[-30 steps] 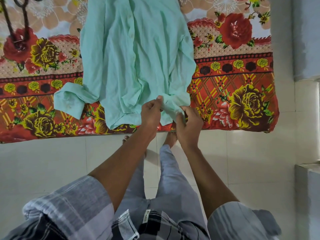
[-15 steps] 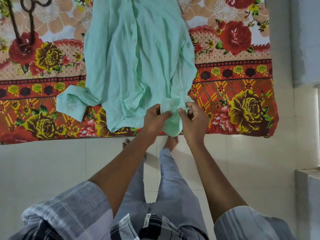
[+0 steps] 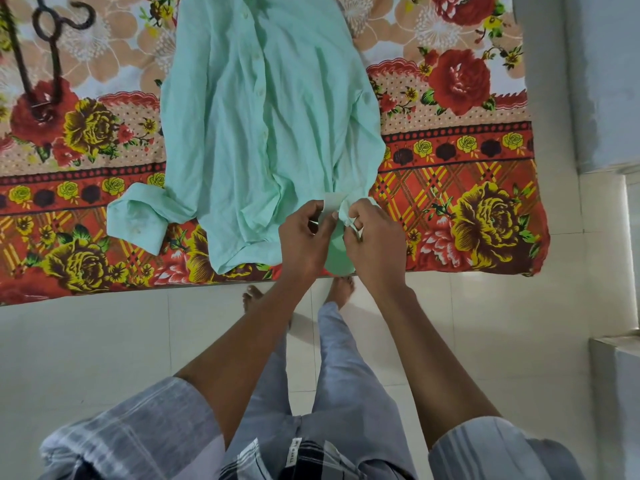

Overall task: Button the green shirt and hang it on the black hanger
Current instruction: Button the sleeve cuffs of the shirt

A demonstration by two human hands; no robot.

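White floor tiles (image 3: pixel 104 344) are filling the lower half of the head view; beyond them a bed is lying under a floral bedsheet (image 3: pixel 460 216) in red, yellow and peach, its near edge hanging over the side.

Green shirt (image 3: pixel 263 133) is lying front-up on the bedsheet, collar end away from the person and hem toward the near edge. Its button placket is running down the middle, with small pale buttons showing along it. One long sleeve is lying along the shirt's left side, its folded cuff (image 3: pixel 138 220) resting on the sheet beside the hem.

Left hand (image 3: pixel 304 237) is curling its fingers and thumb on the shirt fabric at the lower right part of the hem, pinching a pale strip of cloth. Right hand (image 3: pixel 375 244) is just beside it, nearly touching, fingers curled and pinching a bunched fold of the same cloth. Whether a button is sitting between the fingers cannot be told.

Black hanger (image 3: pixel 52 53) is lying flat on the bedsheet at the far left, well apart from both hands, hook curving near the top edge.

Person is standing barefoot on the tiles, wearing grey trousers (image 3: pixel 346 375) and a checked short-sleeved shirt.
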